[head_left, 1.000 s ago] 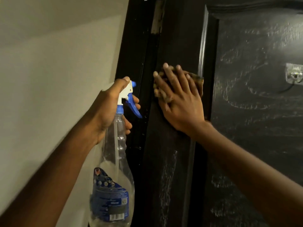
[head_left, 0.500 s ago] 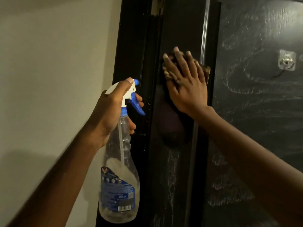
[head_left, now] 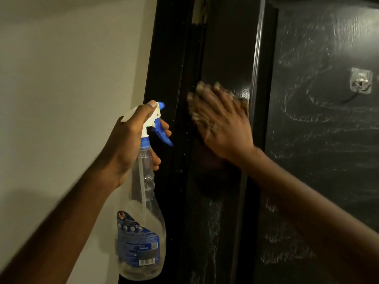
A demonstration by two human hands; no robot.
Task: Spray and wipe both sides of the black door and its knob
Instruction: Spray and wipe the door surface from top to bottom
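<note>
- Dim room, seen from the head camera: a pale wall [head_left: 61, 78] on the left meets the dark door frame [head_left: 168, 58], and the black door [head_left: 328, 160] fills the right side at about chest to head height.
- A small hook [head_left: 361, 83] is stuck to the door's inner panel. The knob is not in view.
- His left hand [head_left: 131, 144] grips the neck of the spray bottle [head_left: 143, 222], thumb over the white head and fingers [head_left: 164, 128] curled under the blue trigger. The bottle hangs upright just beside the frame, much as it did a second ago, and no spray shows.
- His right hand [head_left: 223, 128] presses a brownish cloth [head_left: 194, 107] flat against the door's upright edge strip. Its fingers [head_left: 217, 103] are stretched out over the cloth, not curled round it.
- Half a second ago this hand sat higher against the hook; now it has slid down and is smeared with motion, so I take it for a downward wiping stroke.
- Pale streaks cover the panel and the strip below the hand, while the strip near the hand looks glossier.
- By my reckoning this face is only partly wiped, with the knob and the far side yet to do.
</note>
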